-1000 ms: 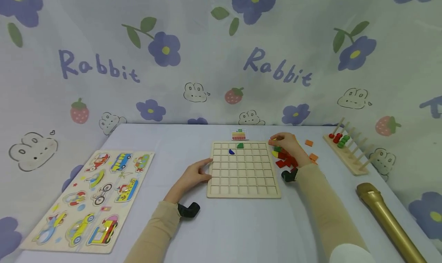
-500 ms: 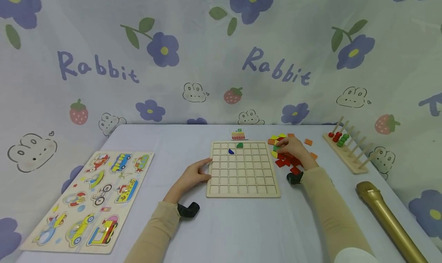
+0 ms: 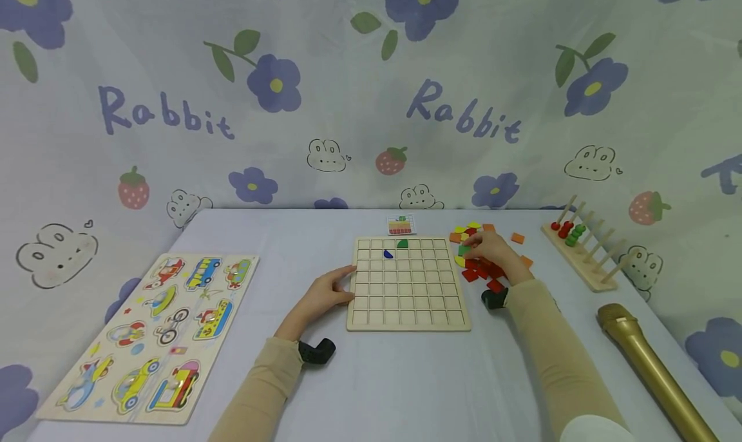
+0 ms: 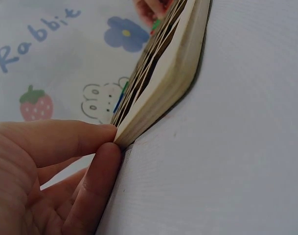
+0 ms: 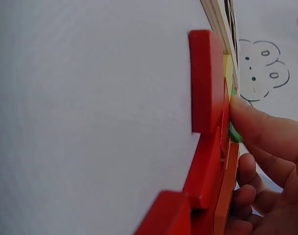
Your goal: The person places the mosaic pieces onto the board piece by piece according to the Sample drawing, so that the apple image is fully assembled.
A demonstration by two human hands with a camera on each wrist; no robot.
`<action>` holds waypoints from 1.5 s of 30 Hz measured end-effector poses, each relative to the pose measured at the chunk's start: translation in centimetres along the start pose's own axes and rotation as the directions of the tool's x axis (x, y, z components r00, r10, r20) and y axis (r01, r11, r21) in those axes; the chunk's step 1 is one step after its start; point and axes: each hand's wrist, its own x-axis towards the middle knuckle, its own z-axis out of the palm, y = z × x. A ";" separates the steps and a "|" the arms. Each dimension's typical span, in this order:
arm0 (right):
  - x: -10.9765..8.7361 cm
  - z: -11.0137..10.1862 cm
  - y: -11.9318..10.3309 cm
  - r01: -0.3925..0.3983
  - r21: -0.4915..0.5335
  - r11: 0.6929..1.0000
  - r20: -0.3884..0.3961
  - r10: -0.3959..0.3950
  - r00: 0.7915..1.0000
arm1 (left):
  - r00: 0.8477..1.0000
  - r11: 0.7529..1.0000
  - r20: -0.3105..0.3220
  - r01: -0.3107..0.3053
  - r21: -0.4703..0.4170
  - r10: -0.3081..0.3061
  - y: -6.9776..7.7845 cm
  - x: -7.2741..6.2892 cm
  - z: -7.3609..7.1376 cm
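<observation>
A square wooden grid board (image 3: 408, 294) lies on the table. A green quarter-round piece (image 3: 402, 243) and a blue half-round piece (image 3: 388, 254) sit in its upper cells. My left hand (image 3: 319, 296) touches the board's left side with index finger and thumb spread apart along it; the left wrist view shows those fingertips at the board's edge (image 4: 158, 105). To the right of the board, my right hand (image 3: 495, 252) reaches into a pile of red pieces (image 3: 471, 274). Its thumb and index finger pinch at a green piece (image 5: 234, 132), whose far part is hidden.
A picture card (image 3: 401, 225) lies behind the board. Orange squares (image 3: 518, 238) and yellow pieces (image 3: 474, 226) are scattered around the pile. On the right are a peg rack with beads (image 3: 585, 255) and a gold microphone (image 3: 649, 365). A vehicle puzzle (image 3: 156, 339) lies at left.
My right hand has let go of an orange square, now at the pile's back left, and has shifted slightly right and down to the green piece. The left hand stays put.
</observation>
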 end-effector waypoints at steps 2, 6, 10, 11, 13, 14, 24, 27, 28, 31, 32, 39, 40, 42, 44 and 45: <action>-0.1 0.0 0.1 0.022 0.014 1.000 -0.008 -0.022 1.000 | 1.000 1.000 0.001 0.005 -0.007 -0.005 0.0 0.0 0.0; -0.5 0.1 0.1 0.039 0.069 0.997 -0.044 -0.036 0.998 | 1.000 1.000 -0.001 0.002 -0.016 -0.002 0.1 0.0 0.0; -0.6 0.0 -0.4 0.006 0.205 0.979 -0.054 0.006 0.999 | 1.000 1.000 0.001 0.005 -0.022 -0.005 0.1 -0.1 0.1; -0.7 0.0 -0.8 -0.013 0.273 0.962 -0.043 0.025 0.999 | 1.000 1.000 0.001 0.005 -0.021 -0.005 0.1 -0.1 0.1; -0.6 0.1 -1.7 -0.042 0.427 0.903 -0.003 0.048 0.999 | 1.000 1.000 -0.002 0.010 -0.018 -0.010 0.1 -0.1 0.1; -0.6 0.2 -2.2 -0.061 0.506 0.861 0.023 0.057 0.998 | 1.000 1.000 -0.003 0.013 -0.017 -0.013 0.2 -0.1 0.0; 1.3 3.5 -6.2 -0.105 0.670 0.735 0.120 0.033 0.992 | 1.000 0.999 -0.014 0.009 -0.041 -0.010 0.2 -0.3 -0.2; 2.0 4.5 -6.6 -0.101 0.646 0.756 0.079 0.066 0.995 | 1.000 0.999 -0.009 0.004 -0.045 -0.004 0.2 -0.3 -0.1; 2.2 4.8 -6.7 -0.090 0.631 0.770 0.062 0.065 0.996 | 1.000 0.999 -0.007 0.002 -0.045 -0.002 0.1 -0.3 -0.1; 2.7 5.4 -6.8 -0.059 0.562 0.825 0.024 0.055 0.998 | 1.000 0.999 -0.001 0.001 -0.049 -0.001 0.0 -0.2 0.1; 2.7 5.5 -6.8 -0.046 0.513 0.857 0.011 0.048 0.999 | 1.000 0.999 0.000 0.000 -0.047 0.000 -0.1 -0.2 0.2; 3.0 5.8 -7.2 0.038 0.182 0.983 -0.072 -0.025 0.997 | 1.000 0.999 -0.001 -0.004 -0.044 0.004 -0.2 -0.2 0.4; 3.0 5.8 -7.3 0.042 0.160 0.986 -0.070 -0.031 0.997 | 1.000 0.999 -0.002 -0.006 -0.043 0.006 -0.2 -0.2 0.3; 3.1 5.7 -7.4 0.044 0.117 0.992 -0.068 -0.036 0.997 | 1.000 0.999 -0.005 -0.008 -0.042 0.008 -0.2 -0.2 0.3; 3.1 5.7 -7.5 0.040 0.101 0.994 -0.059 -0.034 0.998 | 1.000 0.999 -0.006 -0.012 -0.039 0.011 -0.2 -0.2 0.2; 3.2 5.7 -7.6 0.044 0.093 0.995 -0.055 -0.039 0.998 | 1.000 0.999 -0.006 -0.010 -0.037 0.010 -0.1 -0.2 0.1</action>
